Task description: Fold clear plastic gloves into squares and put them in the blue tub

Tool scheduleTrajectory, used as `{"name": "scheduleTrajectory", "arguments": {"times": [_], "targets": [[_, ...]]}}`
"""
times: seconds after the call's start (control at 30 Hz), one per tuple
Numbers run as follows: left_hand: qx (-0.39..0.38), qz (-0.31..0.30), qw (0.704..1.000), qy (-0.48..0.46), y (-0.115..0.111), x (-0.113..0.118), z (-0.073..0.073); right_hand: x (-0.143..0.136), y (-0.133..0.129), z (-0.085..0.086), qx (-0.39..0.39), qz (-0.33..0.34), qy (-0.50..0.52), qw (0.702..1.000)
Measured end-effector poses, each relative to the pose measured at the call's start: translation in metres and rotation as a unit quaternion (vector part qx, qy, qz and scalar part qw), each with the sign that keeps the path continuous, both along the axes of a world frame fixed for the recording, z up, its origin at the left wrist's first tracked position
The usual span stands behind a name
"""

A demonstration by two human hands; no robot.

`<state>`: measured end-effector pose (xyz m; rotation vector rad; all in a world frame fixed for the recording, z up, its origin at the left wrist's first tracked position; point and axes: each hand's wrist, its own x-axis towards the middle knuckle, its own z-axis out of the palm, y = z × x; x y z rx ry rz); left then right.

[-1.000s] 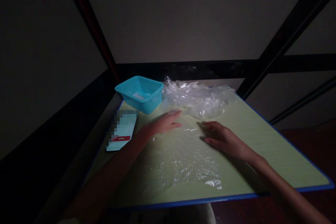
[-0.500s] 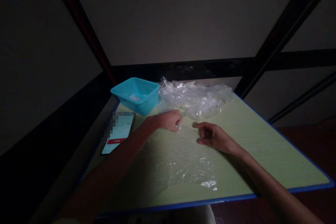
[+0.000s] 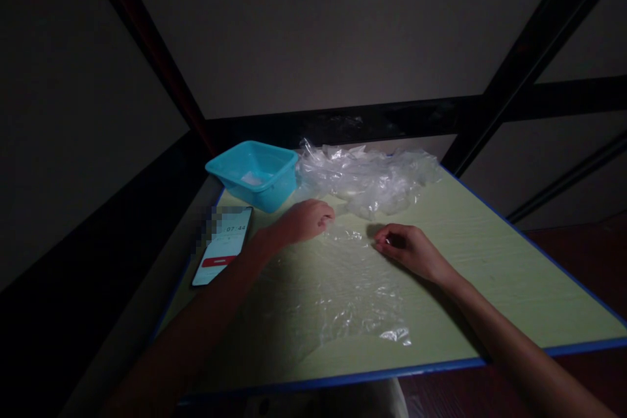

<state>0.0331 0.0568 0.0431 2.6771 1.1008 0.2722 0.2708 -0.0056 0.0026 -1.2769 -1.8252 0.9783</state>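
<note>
A thin clear plastic bag (image 3: 360,294) lies spread over the table in front of me, wrinkled and shiny toward its near right corner. My left hand (image 3: 308,219) is closed at the bag's far left corner, pinching the film. At the far right corner, my right hand (image 3: 404,248) has its thumb and fingertips together on the bag's edge; the film between them is hard to see. Behind both hands sits a crumpled heap of clear plastic bags (image 3: 365,183).
A turquoise plastic basket (image 3: 274,199) with something pale inside stands at the back left, touching the heap. A phone (image 3: 225,245) with a lit screen lies left of my left forearm. The pale table (image 3: 490,274) has a blue edge; a wall rises behind it.
My right hand's thumb and fingers have come together from a parted position, and the hand has shifted slightly right. My left hand has moved slightly away and left, still gripping the bag.
</note>
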Motion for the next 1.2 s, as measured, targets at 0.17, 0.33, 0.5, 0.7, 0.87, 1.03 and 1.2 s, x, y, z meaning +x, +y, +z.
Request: {"name": "scheduleTrajectory", "arguments": {"times": [0.17, 0.33, 0.5, 0.7, 0.87, 1.03, 1.2], "targets": [[0.027, 0.037, 0.999, -0.026, -0.018, -0.005, 0.005, 0.004, 0.001, -0.001, -0.007, 0.000, 0.003, 1.000], [0.041, 0.054, 0.997, -0.045, -0.034, -0.012, 0.000, 0.006, 0.000, 0.000, -0.009, 0.009, -0.009, 1.000], [0.078, 0.035, 0.996, -0.032, -0.047, -0.018, -0.007, 0.010, -0.002, 0.003, 0.019, 0.024, -0.026, 0.999], [0.136, 0.009, 0.990, -0.036, -0.060, -0.021, -0.017, 0.012, -0.006, 0.010, 0.157, 0.085, -0.125, 0.976], [0.151, -0.009, 0.988, 0.016, -0.064, -0.022, -0.022, 0.014, -0.008, 0.011, 0.221, 0.130, -0.193, 0.947], [0.182, -0.034, 0.982, 0.044, -0.068, -0.024, -0.025, 0.013, -0.011, 0.013, 0.235, 0.149, -0.210, 0.937], [0.200, -0.035, 0.978, 0.040, -0.070, -0.025, -0.029, 0.010, -0.011, 0.015, 0.241, 0.198, -0.229, 0.922]]}}
